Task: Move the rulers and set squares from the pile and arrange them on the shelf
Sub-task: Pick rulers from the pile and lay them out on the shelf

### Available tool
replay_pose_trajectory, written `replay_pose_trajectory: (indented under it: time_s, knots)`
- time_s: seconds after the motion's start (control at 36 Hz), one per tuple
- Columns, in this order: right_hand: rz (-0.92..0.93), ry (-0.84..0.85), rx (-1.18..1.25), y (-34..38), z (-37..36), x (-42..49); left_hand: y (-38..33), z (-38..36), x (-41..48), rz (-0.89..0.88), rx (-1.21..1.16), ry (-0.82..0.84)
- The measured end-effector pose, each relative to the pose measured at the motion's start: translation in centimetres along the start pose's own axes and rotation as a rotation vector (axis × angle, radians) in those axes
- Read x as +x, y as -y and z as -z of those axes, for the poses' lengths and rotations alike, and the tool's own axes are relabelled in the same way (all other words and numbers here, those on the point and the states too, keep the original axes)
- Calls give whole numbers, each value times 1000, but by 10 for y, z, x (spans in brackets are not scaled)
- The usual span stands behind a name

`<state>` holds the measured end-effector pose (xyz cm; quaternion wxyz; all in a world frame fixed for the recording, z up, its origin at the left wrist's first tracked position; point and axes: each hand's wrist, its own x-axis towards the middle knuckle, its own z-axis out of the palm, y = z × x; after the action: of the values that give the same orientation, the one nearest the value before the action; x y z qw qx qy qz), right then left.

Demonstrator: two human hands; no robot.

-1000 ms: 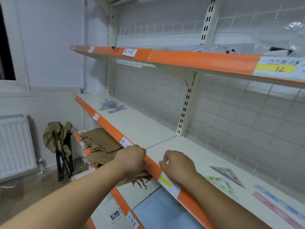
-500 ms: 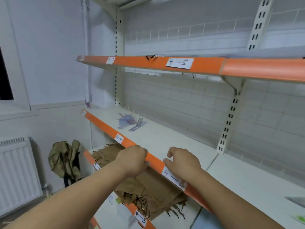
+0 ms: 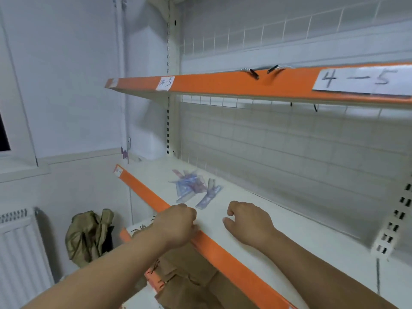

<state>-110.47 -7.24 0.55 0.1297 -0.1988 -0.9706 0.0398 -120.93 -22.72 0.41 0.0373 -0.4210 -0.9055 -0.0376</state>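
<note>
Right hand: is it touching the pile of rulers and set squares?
Apart. The head view shows bare shelf between the right hand and the pile.

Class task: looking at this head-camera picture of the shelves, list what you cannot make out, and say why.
Head view:
- Pile of rulers and set squares: overlapping, blurred; count unclear.
- Left hand: fingers curl out of sight; contents unknown.
- Top shelf: its surface is hidden by the orange edge.
- Brown items: cut off below.
</note>
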Motion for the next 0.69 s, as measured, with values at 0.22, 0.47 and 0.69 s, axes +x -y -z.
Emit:
replay_pose_trajectory:
  time_s: [0.22, 0.47, 0.69]
  knots:
    - [-4, 13, -9, 10, -16, 60, 40, -6, 50, -2, -19, 41]
    - [-116, -8, -48, 28, -41, 118, 93, -14, 118, -124, -10, 37]
    - [-340, -66, -36, 55, -57, 172, 156, -12, 192, -303, 26, 42]
